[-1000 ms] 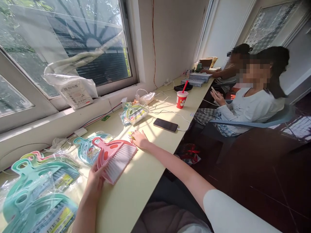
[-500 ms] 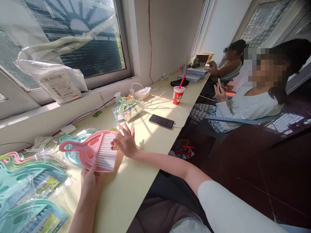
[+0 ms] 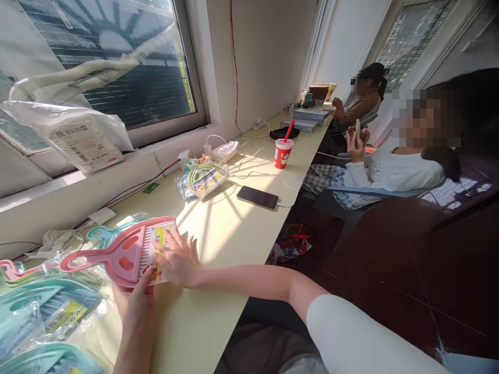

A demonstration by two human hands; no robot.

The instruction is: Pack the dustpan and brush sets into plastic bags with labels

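My left hand (image 3: 134,306) grips a pink dustpan-and-brush set (image 3: 117,254) from below, its thumb on the near edge. The set is tilted above the table, with its looped handle to the left and white bristles to the right. A printed yellow and white label card (image 3: 160,235) lies over the bristles. On the card rests my right hand (image 3: 179,259), fingers apart and lying flat against it; they hide part of the print. Partly behind the pink set lies a teal dustpan set (image 3: 99,234).
Several bagged teal dustpan sets (image 3: 39,301) lie at the left. Further along the table (image 3: 218,234) are a bagged green set (image 3: 205,179), a phone (image 3: 257,197) on a cable and a red cup (image 3: 283,153) with a straw. Two people sit along the right side.
My right hand has moved left and down onto the bristles, and the label card now lies across them. The pink set has shifted left and down in view.
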